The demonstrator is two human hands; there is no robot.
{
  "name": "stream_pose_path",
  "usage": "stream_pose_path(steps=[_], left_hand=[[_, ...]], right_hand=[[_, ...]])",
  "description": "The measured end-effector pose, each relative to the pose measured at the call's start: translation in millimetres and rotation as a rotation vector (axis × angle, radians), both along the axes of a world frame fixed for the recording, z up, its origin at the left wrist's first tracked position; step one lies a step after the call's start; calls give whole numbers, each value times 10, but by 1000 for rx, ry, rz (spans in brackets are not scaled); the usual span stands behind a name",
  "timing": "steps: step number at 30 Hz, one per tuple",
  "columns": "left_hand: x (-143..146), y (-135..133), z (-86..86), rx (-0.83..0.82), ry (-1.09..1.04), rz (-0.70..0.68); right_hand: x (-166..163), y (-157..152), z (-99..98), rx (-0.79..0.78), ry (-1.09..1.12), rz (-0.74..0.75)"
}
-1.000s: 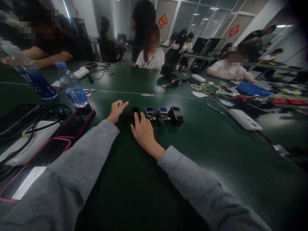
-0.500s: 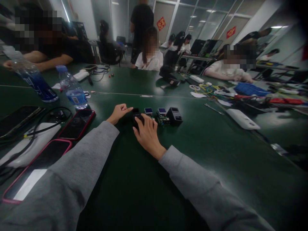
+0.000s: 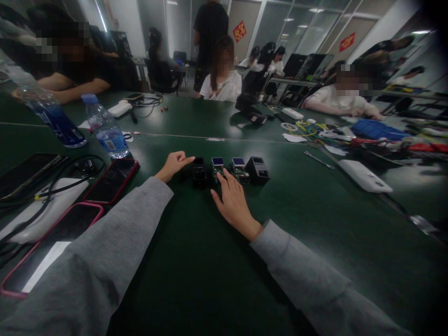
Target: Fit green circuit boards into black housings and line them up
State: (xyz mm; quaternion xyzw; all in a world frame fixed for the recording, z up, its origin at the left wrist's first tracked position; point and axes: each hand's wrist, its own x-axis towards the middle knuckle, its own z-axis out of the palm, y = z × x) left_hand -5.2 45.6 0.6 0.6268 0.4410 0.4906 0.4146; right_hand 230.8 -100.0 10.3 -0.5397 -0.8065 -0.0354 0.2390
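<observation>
Four small items stand in a row on the dark green table point(image 3: 196, 252): a black case point(image 3: 199, 171), a circuit board point(image 3: 217, 163) with a small screen, a second circuit board point(image 3: 239, 167) with a screen, and another black case point(image 3: 258, 169). My left hand point(image 3: 173, 165) rests left of the row, most fingers curled, one digit stretched to the left case's edge; I cannot tell whether it touches. My right hand point(image 3: 234, 198) has its fingers apart, fingertips over the front of the first board and partly hiding it. It grips nothing.
Phones point(image 3: 112, 181), a white power bank point(image 3: 42, 210) and black cables lie left. Two bottles stand behind, one a clear water bottle point(image 3: 111, 137). A wrench point(image 3: 318, 159), a white power strip point(image 3: 366, 176) and a blue basket point(image 3: 380, 129) lie right. Other people sit around the table.
My right hand has moved off the left black case to the right, over the first circuit board. The left case now shows in full. My left hand has stayed in place.
</observation>
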Motion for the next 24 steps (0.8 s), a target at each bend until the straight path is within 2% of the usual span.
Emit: stream_pose_path(steps=[17,24], left_hand=[[-10,2,-4,5,1,-9],[-14,5,3,-2,-1,-6]], right_hand=[[-53,-49,64,-9,21,26],[164,40,85,119,11,-36]])
